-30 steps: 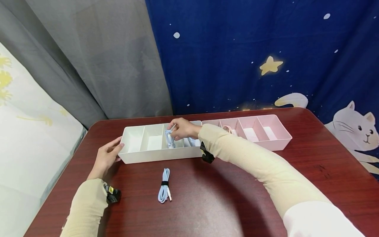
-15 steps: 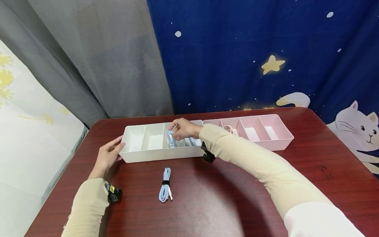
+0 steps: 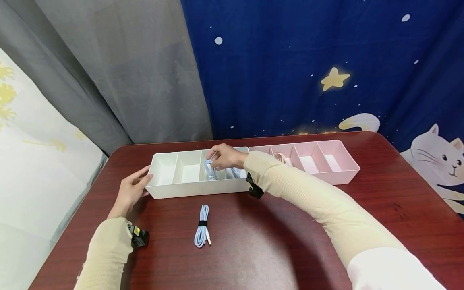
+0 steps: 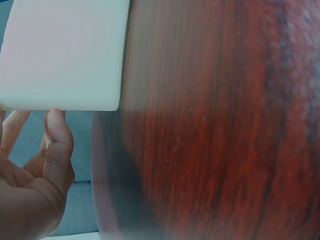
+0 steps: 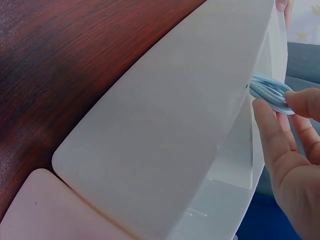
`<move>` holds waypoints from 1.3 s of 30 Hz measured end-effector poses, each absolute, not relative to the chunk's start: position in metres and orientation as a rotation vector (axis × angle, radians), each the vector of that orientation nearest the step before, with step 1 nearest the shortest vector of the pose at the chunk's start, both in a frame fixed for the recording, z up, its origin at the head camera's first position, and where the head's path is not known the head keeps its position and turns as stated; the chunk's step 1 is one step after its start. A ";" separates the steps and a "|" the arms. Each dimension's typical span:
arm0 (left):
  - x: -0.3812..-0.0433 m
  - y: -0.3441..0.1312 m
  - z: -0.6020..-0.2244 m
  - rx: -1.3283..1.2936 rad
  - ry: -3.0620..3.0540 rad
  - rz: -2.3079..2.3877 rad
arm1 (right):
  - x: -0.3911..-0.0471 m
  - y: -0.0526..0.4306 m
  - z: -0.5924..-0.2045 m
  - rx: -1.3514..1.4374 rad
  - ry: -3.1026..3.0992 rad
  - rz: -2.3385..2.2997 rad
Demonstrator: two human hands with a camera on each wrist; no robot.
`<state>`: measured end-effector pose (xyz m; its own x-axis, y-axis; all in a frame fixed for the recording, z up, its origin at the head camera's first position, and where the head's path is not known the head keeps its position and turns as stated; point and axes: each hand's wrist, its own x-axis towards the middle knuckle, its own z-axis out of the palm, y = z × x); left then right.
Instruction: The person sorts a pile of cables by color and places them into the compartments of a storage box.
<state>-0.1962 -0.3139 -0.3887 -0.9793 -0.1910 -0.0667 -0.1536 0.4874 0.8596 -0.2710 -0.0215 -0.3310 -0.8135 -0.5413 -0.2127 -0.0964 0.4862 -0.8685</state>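
Observation:
My right hand (image 3: 225,156) pinches a coiled light-blue charging cable (image 3: 210,169) between thumb and fingers. It hangs partly inside the third compartment from the left of a white divided storage box (image 3: 203,189). In the right wrist view the coiled loops show at the fingertips, behind the box wall; the cable's lower part is hidden. The left hand (image 3: 131,191) has its fingers and thumb against the box's left end; fingertips meet that end wall in the left wrist view. A second blue cable (image 3: 201,226), bound with a black strap, lies on the table before the box.
A pink divided box (image 3: 337,177) adjoins the white one on the right, with a pinkish cable (image 3: 279,157) inside. More blue cable (image 3: 235,173) lies in the white box's rightmost compartment. Curtains hang behind the brown table (image 3: 246,249).
The view shifts very slightly. Both hands keep their places, and the held cable stays in the same compartment.

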 end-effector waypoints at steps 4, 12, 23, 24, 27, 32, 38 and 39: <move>-0.197 -0.314 -0.388 0.320 -2.677 -1.528 | -0.272 -0.021 -0.330 -0.534 2.297 -1.296; -0.197 -0.314 -0.388 0.305 -2.675 -1.522 | -0.273 -0.020 -0.328 -0.543 2.308 -1.300; -0.196 -0.314 -0.387 0.305 -2.679 -1.528 | -0.271 -0.018 -0.326 -0.551 2.302 -1.275; -0.196 -0.314 -0.387 0.307 -2.679 -1.531 | -0.271 -0.018 -0.326 -0.553 2.301 -1.272; -0.196 -0.313 -0.387 0.315 -2.680 -1.537 | -0.270 -0.017 -0.326 -0.562 2.300 -1.261; -0.196 -0.313 -0.387 0.321 -2.678 -1.545 | -0.265 -0.013 -0.323 -0.587 2.289 -1.253; -0.195 -0.313 -0.388 0.316 -2.678 -1.537 | -0.257 -0.008 -0.323 -0.607 2.268 -1.268; -0.195 -0.313 -0.388 0.314 -2.677 -1.537 | -0.256 -0.007 -0.323 -0.612 2.266 -1.269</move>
